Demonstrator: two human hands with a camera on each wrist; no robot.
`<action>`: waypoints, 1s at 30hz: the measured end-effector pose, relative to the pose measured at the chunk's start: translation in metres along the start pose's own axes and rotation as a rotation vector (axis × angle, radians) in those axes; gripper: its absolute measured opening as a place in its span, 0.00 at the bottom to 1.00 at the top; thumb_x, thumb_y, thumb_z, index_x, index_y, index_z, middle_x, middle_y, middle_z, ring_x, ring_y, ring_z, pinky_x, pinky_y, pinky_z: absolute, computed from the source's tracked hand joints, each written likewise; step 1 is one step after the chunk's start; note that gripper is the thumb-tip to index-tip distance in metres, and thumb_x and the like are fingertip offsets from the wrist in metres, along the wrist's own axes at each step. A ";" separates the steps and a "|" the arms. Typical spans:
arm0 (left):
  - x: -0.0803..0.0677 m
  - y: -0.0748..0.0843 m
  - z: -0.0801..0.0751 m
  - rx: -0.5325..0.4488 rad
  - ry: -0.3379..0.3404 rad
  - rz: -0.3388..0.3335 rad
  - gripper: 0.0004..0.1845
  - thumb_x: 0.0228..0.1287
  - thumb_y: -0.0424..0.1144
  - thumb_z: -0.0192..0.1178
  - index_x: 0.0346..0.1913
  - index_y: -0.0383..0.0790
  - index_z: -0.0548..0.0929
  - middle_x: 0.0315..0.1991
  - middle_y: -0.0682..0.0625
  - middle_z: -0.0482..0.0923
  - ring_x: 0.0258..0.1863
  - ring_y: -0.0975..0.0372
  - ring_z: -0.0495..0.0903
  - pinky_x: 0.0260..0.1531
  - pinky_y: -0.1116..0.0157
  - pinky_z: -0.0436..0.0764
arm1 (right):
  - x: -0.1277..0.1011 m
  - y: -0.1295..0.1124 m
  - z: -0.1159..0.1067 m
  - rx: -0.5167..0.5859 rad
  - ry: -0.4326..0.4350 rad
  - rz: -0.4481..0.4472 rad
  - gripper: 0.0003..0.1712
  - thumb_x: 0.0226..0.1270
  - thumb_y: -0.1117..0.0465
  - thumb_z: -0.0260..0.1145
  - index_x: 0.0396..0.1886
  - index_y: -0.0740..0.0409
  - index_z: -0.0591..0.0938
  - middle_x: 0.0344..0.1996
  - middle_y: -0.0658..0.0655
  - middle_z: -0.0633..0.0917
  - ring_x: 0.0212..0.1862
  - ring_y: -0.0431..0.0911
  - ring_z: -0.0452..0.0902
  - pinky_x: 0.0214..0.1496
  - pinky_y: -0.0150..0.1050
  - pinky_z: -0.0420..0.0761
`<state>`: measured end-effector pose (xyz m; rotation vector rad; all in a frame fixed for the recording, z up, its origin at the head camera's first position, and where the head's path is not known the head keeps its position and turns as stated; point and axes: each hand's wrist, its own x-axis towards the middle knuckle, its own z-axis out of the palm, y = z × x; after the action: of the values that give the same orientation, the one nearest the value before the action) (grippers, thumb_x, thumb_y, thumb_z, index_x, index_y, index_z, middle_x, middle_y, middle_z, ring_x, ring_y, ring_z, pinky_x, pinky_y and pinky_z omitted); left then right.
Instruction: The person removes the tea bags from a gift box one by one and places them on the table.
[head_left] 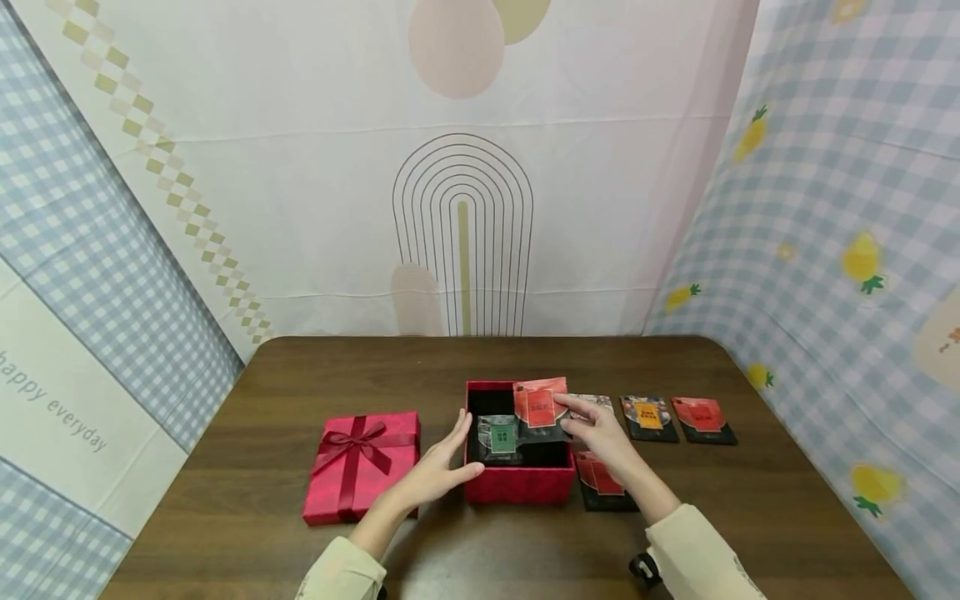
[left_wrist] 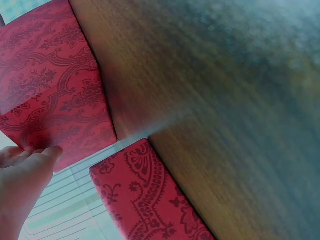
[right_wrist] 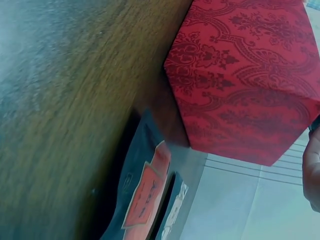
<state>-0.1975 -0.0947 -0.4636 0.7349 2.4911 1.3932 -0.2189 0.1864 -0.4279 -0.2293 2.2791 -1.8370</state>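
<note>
In the head view a red patterned gift box [head_left: 517, 486] stands without its lid at the middle of the table. Between thumb and fingers, my right hand [head_left: 606, 437] pinches a red-and-black packet [head_left: 538, 406] over the right part of the box. A dark packet with a green label [head_left: 501, 438] lies inside at the left. My left hand [head_left: 435, 475] rests against the box's left side, fingers extended and thumb near the front corner. The left wrist view shows its fingertips at the box wall [left_wrist: 55, 105]. The held packet is mostly out of the right wrist view.
The box lid [head_left: 360, 479], tied with a dark red ribbon bow, lies left of the box. Right of it are a red-and-black packet [head_left: 603, 493] partly under my forearm, a greyish packet [head_left: 597, 405], one with a yellow label [head_left: 648, 417] and another red one [head_left: 703, 417].
</note>
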 end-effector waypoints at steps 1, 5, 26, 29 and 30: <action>0.000 0.000 0.000 -0.002 -0.002 -0.002 0.43 0.63 0.48 0.56 0.71 0.35 0.44 0.72 0.40 0.35 0.69 0.47 0.46 0.62 0.45 0.53 | -0.001 0.000 -0.001 0.011 0.001 0.003 0.26 0.66 0.66 0.54 0.65 0.61 0.66 0.66 0.65 0.61 0.55 0.52 0.70 0.48 0.49 0.76; 0.000 0.001 -0.001 -0.007 -0.005 -0.005 0.44 0.62 0.50 0.56 0.72 0.37 0.44 0.72 0.41 0.34 0.69 0.47 0.46 0.62 0.44 0.53 | -0.005 0.001 -0.008 0.024 0.014 0.004 0.26 0.67 0.66 0.54 0.65 0.62 0.65 0.68 0.64 0.57 0.64 0.59 0.58 0.54 0.52 0.72; -0.001 0.003 -0.001 0.018 0.008 -0.007 0.41 0.63 0.42 0.56 0.71 0.38 0.45 0.72 0.40 0.36 0.68 0.48 0.48 0.62 0.47 0.54 | -0.031 0.030 -0.065 0.124 0.153 0.076 0.24 0.72 0.63 0.48 0.65 0.65 0.65 0.65 0.65 0.56 0.41 0.30 0.72 0.43 0.29 0.76; -0.003 0.013 -0.003 0.007 0.001 -0.014 0.40 0.63 0.39 0.56 0.71 0.36 0.44 0.72 0.39 0.35 0.68 0.47 0.47 0.62 0.45 0.53 | -0.037 0.036 -0.072 0.094 0.167 0.103 0.23 0.72 0.62 0.48 0.64 0.65 0.66 0.64 0.66 0.57 0.39 0.30 0.72 0.42 0.30 0.76; -0.005 0.018 -0.004 0.003 -0.003 -0.016 0.40 0.63 0.38 0.56 0.71 0.35 0.44 0.71 0.38 0.35 0.68 0.46 0.47 0.62 0.45 0.53 | -0.039 0.039 -0.075 0.085 0.173 0.109 0.23 0.72 0.62 0.49 0.64 0.63 0.67 0.64 0.66 0.57 0.39 0.30 0.72 0.42 0.30 0.77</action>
<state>-0.1893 -0.0924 -0.4471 0.7153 2.4921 1.3824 -0.1999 0.2748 -0.4479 0.0694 2.2653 -1.9604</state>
